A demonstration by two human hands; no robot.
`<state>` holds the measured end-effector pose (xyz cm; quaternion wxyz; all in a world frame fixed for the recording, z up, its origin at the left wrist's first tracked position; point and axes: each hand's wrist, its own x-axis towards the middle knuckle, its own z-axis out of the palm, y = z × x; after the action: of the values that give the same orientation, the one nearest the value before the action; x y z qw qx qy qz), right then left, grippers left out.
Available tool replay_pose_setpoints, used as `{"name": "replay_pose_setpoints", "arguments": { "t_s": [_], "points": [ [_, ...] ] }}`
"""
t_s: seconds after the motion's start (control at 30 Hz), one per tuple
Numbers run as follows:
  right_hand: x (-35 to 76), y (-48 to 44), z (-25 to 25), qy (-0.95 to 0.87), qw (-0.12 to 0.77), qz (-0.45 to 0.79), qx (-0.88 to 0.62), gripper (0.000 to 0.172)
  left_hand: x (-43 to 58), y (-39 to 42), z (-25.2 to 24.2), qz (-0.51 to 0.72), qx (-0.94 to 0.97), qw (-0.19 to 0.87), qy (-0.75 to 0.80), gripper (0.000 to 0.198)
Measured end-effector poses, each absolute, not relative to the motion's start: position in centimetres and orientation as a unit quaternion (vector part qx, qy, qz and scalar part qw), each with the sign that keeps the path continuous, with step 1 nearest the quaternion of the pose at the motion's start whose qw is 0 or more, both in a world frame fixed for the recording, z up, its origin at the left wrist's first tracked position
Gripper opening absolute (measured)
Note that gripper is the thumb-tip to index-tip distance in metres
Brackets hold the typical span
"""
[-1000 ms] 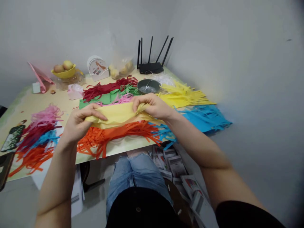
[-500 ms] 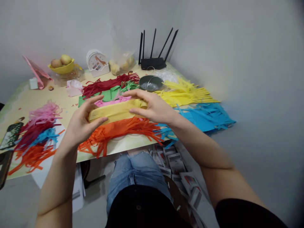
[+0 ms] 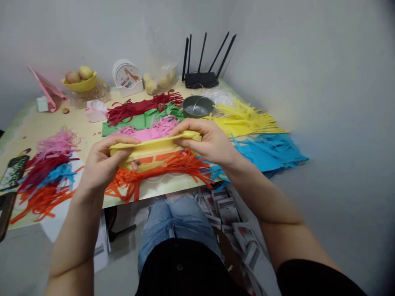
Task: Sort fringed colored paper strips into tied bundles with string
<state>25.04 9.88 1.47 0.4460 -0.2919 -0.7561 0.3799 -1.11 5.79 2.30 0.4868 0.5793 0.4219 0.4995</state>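
Between my two hands stretches a folded strip of yellow tissue paper [image 3: 154, 147], raised above the table. My left hand [image 3: 106, 160] pinches its left end between thumb and fingers. At the other end, my right hand [image 3: 206, 142] grips the paper the same way. Just below lies orange fringed paper [image 3: 166, 168], partly seen past the strip. Pink fringed paper [image 3: 148, 134] sits right behind it, followed by green fringed paper [image 3: 135, 122] and dark red fringed paper [image 3: 142, 107]. Yellow fringed paper [image 3: 243, 119] and blue fringed paper [image 3: 268, 154] spread out to the right.
On the left are a pile of coloured fringes [image 3: 52, 172] and a phone [image 3: 14, 172]. A dark green bowl [image 3: 197, 107], a black router [image 3: 202, 80], a bag of yellow items [image 3: 160, 82] and a yellow fruit bowl [image 3: 80, 84] stand behind. Packets [image 3: 228, 211] lie under the table.
Both hands have closed their fingers on the ends of the yellow strip. The strip is now narrower along its upper edge and opens at the lower side, uncovering more pink paper.
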Motion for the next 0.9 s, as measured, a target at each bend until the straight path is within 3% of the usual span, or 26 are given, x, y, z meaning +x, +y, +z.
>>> {"name": "replay_pose_setpoints", "arguments": {
  "t_s": [0.27,0.4,0.5,0.63,0.7,0.8,0.9],
  "points": [
    [25.1,9.9,1.0,-0.746,0.442,0.418,-0.27,0.018,-1.6,5.4,2.2,0.488,0.638,0.453,0.387,0.016],
    [24.9,9.9,0.7,-0.751,0.454,0.413,-0.243,0.029,-1.8,5.1,2.1,0.449,0.719,0.367,0.382,0.024],
    [24.5,9.5,0.5,-0.751,0.468,0.37,-0.282,0.025,-1.1,4.7,1.9,0.448,0.738,0.255,0.435,0.029],
    [24.1,8.7,0.6,-0.754,0.472,0.322,-0.324,0.023,-0.1,4.2,1.6,0.471,0.716,0.162,0.489,0.016],
    [24.1,8.5,0.7,-0.759,0.463,0.306,-0.341,0.022,0.1,4.1,1.7,0.456,0.715,0.16,0.505,0.028],
    [24.3,8.4,0.9,-0.763,0.453,0.296,-0.354,0.011,0.0,4.1,2.0,0.418,0.721,0.182,0.522,0.017],
    [24.4,8.5,0.8,-0.751,0.456,0.331,-0.345,0.013,-0.2,4.3,2.2,0.431,0.688,0.294,0.504,0.021]
  ]
}}
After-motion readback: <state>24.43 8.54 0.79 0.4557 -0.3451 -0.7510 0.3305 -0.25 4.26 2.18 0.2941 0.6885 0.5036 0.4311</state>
